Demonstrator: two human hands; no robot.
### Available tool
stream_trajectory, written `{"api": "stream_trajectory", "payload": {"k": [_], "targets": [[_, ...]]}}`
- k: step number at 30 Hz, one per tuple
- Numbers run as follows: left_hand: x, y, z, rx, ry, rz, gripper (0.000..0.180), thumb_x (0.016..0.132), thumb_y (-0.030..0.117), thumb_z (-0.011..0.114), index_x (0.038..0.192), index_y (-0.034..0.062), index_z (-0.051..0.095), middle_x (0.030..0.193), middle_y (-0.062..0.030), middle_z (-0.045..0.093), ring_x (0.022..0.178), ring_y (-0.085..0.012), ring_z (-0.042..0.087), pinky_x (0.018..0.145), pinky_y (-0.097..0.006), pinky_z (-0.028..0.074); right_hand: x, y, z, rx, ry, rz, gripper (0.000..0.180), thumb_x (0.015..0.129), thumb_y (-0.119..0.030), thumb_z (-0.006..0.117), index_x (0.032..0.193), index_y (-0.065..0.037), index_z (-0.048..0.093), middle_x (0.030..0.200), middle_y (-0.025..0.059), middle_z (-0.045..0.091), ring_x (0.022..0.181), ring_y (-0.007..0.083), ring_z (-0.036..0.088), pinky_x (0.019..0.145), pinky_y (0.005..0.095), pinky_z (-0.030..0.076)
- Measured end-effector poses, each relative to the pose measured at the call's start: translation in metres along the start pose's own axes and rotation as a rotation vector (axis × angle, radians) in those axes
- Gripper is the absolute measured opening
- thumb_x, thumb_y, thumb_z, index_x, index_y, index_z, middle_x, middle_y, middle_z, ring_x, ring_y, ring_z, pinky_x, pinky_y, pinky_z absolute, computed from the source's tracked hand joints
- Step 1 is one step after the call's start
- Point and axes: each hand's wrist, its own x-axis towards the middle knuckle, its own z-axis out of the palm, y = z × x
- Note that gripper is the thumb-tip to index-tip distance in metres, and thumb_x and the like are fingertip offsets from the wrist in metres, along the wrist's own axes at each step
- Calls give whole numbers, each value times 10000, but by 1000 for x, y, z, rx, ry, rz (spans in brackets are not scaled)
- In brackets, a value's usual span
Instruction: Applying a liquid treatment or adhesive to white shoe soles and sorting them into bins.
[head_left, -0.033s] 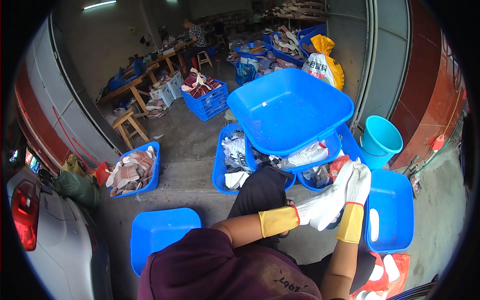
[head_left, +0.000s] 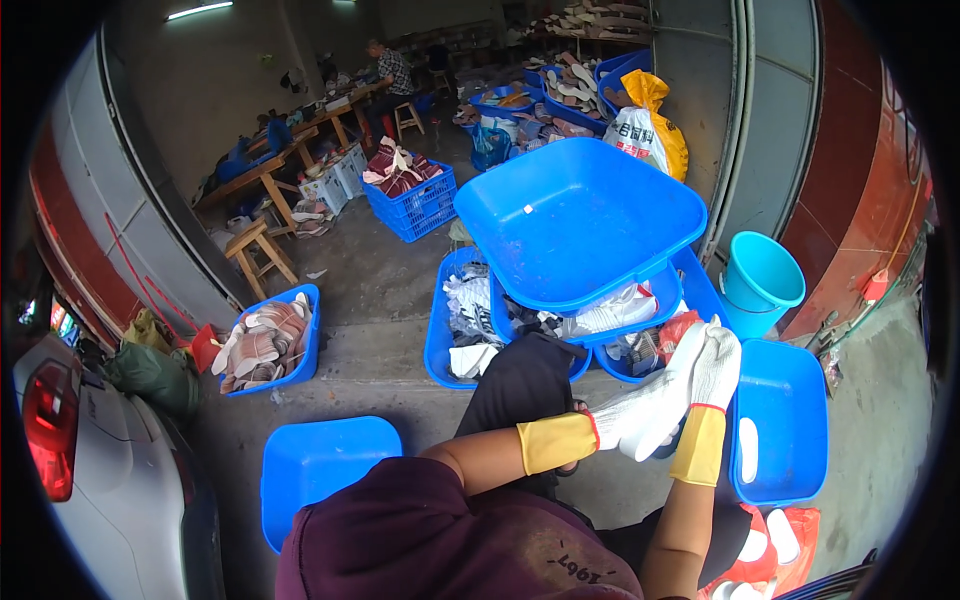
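Note:
A long white shoe sole [head_left: 652, 433] is held up in front of me, slanting away to the right. My left hand [head_left: 622, 408], in a white knit glove with a yellow cuff, grips it from the left side. On the other side, my right hand [head_left: 713, 375], gloved the same way, closes against its far part. The fingers of both hands are partly hidden by the sole and gloves. Just right of my hands, a blue tub [head_left: 790, 425] holds one white sole [head_left: 748, 450] along its left wall.
A big blue tub [head_left: 590, 215] rests atop tubs of shoe uppers ahead. White soles [head_left: 783, 535] lie on red plastic bags at lower right. A turquoise bucket [head_left: 765, 280], a tub of brownish pieces [head_left: 262, 345], another blue tub [head_left: 325, 465] and a parked car [head_left: 120, 470] stand around me.

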Motion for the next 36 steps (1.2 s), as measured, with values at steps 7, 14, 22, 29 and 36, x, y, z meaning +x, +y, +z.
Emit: {"api": "stream_trajectory", "payload": {"k": [7, 14, 22, 29, 36], "targets": [[-16, 22, 26, 264, 217, 143, 491, 1106, 283, 548, 1542, 95, 419, 1338, -62, 598, 1099, -158, 649, 882, -345, 581, -22, -17, 69, -3, 37, 169, 197, 1004, -49, 576, 1129, 94, 626, 1415, 214, 577, 1354, 228, 525, 1157, 347, 417], [-11, 52, 83, 203, 377, 235, 488, 1142, 244, 483, 1588, 66, 396, 1446, -67, 553, 1251, -127, 584, 1021, -299, 516, -51, -17, 94, 172, -47, 131, 163, 1012, -20, 614, 1163, 27, 651, 1104, 45, 652, 1010, 140, 627, 915, 289, 520], [-6, 49, 45, 608, 323, 384, 574, 1123, 207, 512, 1653, 123, 311, 1422, -60, 545, 1221, -133, 580, 966, -286, 525, -81, -14, 85, -498, 51, 10, 45, 1014, -72, 697, 1041, -42, 677, 1004, -5, 641, 948, 74, 567, 904, 234, 455], [-22, 60, 62, 1174, 511, 300, 739, 1049, 194, 591, 1674, 60, 220, 1612, -188, 406, 1448, -280, 451, 1153, -389, 408, -19, -51, 142, -408, 84, 194, 117, 1004, -148, 727, 1019, -44, 675, 845, 4, 643, 700, 67, 580, 637, 229, 489], [-34, 74, 73, 1304, 629, 299, 734, 1030, 252, 586, 1679, 143, 260, 1525, -172, 543, 1348, -261, 583, 1077, -379, 479, -1, -40, 156, -268, 35, -12, 117, 1027, -149, 673, 1078, -44, 685, 875, 24, 677, 719, 81, 613, 635, 244, 513]]}}
